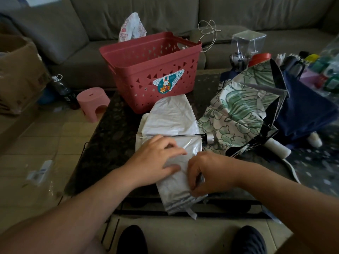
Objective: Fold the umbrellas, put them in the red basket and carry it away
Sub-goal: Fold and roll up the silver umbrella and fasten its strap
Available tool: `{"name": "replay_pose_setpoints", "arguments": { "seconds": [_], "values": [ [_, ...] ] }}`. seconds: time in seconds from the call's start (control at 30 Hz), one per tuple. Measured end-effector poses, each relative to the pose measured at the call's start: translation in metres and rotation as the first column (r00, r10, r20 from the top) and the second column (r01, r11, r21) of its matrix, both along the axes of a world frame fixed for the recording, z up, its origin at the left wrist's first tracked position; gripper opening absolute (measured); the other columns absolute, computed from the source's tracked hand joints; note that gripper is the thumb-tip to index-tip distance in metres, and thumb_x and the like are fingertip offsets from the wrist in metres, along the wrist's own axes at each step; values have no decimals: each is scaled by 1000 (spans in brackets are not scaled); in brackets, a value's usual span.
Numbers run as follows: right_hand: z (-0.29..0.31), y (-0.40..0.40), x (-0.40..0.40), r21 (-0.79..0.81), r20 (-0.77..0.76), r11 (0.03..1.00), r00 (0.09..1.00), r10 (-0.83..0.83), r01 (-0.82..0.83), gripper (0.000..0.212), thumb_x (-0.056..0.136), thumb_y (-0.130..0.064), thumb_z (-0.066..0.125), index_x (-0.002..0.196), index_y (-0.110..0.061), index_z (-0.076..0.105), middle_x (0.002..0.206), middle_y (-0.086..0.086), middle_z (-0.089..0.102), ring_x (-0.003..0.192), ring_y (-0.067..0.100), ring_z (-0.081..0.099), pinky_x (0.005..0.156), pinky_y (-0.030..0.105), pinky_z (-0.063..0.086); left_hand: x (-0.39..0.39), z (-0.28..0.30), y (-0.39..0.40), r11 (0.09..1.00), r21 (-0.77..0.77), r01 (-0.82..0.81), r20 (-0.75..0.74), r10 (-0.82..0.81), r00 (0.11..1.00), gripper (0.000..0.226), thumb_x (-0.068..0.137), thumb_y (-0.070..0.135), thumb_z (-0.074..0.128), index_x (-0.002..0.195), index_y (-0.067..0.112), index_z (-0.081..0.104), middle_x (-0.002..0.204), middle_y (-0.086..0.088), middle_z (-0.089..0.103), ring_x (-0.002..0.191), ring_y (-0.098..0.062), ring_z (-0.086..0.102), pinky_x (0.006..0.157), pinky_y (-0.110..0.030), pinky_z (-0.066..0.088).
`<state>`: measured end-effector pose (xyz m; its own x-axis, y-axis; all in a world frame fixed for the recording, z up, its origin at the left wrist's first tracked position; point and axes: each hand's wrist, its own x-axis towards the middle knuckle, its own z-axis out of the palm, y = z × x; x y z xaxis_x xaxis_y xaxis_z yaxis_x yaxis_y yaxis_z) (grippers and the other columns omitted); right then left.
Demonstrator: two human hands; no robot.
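Folding the white umbrella on the table, basket waiting just behind.

Biggest first: the dark table [110, 125] carries everything, and the red basket [148, 70] stands at its far side, nothing of an umbrella showing in it as far as I can see. The white umbrella [170, 123] lies between basket and me, canopy loose, near end hanging over the edge. The leafy umbrella [236, 114] and a navy one [302, 110] sprawl to the right, unfolded. My left hand [156, 160] presses flat on the cloth, fingers spread; my right hand [207, 173] pinches a fold at the near end. I'd keep that left palm pinning the pleats, wrap tight with the right, and watch the thin rib [170, 136] doesn't snag.
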<state>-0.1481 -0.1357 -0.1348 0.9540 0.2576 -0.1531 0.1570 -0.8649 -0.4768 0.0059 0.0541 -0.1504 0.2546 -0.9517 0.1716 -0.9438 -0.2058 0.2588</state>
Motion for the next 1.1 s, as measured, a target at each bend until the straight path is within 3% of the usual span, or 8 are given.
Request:
{"name": "replay_pose_setpoints", "arguments": {
  "seconds": [0.1, 0.27, 0.4, 0.6, 0.73, 0.87, 1.0, 1.1],
  "values": [
    [-1, -3, 1, 8, 6, 999, 999, -41, 41, 31, 76, -61, 73, 87, -32, 78, 85, -14, 69, 83, 6, 64, 80, 37, 54, -4, -9, -1, 988, 155, 13, 8, -14, 1000, 59, 83, 70, 69, 137, 49, 59, 139, 15, 41, 134, -13, 36, 112, -36, 39],
    [-11, -7, 6, -77, 508, 974, 849, -145, 213, 36, 95, -61, 57, 116, -36, 70, 119, -7, 62, 110, 22, 58, 87, 47, 53, -6, -11, 1, 986, 162, 35, -53, -27, 998, 65, 75, 76, 70, 135, 50, 62, 142, 11, 42, 133, -14, 38, 113, -38, 41],
    [-23, -5, 7, -386, 263, 879, 946, -188, 282, 90, 90, -84, 32, 163, -31, 21, 173, -2, 10, 158, 32, 11, 121, 61, 23, -11, -2, 0, 977, 214, 17, -61, -4, 998, 65, 79, 74, 71, 138, 50, 58, 148, 14, 36, 137, -10, 30, 116, -33, 35],
    [-32, -7, 7, -497, 140, 842, 977, -161, 210, 94, 88, -89, 12, 165, -38, -4, 171, -2, -26, 157, 37, -21, 124, 65, -6, 11, 17, 2, 998, 35, -60, -262, 67, 963, 35, 84, 60, 74, 110, 38, 79, 119, 20, 69, 113, 2, 61, 101, -33, 53],
    [-6, -8, 15, -327, 206, 877, 932, -298, 353, 88, 84, -86, 15, 161, -42, 19, 174, -9, 1, 160, 26, 2, 126, 62, 6, 50, 26, -6, 851, -293, -435, -143, 411, 900, 25, 90, 42, 70, 110, 30, 78, 112, 3, 68, 107, -22, 62, 96, -41, 53],
    [14, -26, 31, 38, 376, 809, 742, -555, 586, 57, 93, -53, 49, 143, -28, 56, 153, -6, 49, 139, 26, 48, 111, 54, 44, 83, 25, -18, 701, -52, -712, -259, 679, 687, 60, 88, 64, 60, 138, 32, 64, 137, -4, 62, 129, -34, 53, 111, -46, 44],
    [20, -45, 46, 139, 234, 711, 675, -700, 689, 53, 94, -37, 62, 145, -27, 55, 140, 0, 57, 131, 25, 50, 109, 41, 44, 87, 22, -32, 732, 90, -676, -680, 540, 495, 52, 90, 55, 72, 134, 27, 69, 126, 5, 72, 118, -18, 67, 106, -42, 54],
    [18, -53, 51, 171, 134, 684, 671, -729, 709, 57, 96, -37, 64, 150, -27, 49, 140, -1, 59, 127, 21, 54, 103, 35, 45, 85, 18, -37, 780, 20, -625, -662, 479, 577, 45, 85, 40, 84, 127, 32, 71, 111, 15, 77, 102, -7, 73, 98, -40, 59]
  ]
}}
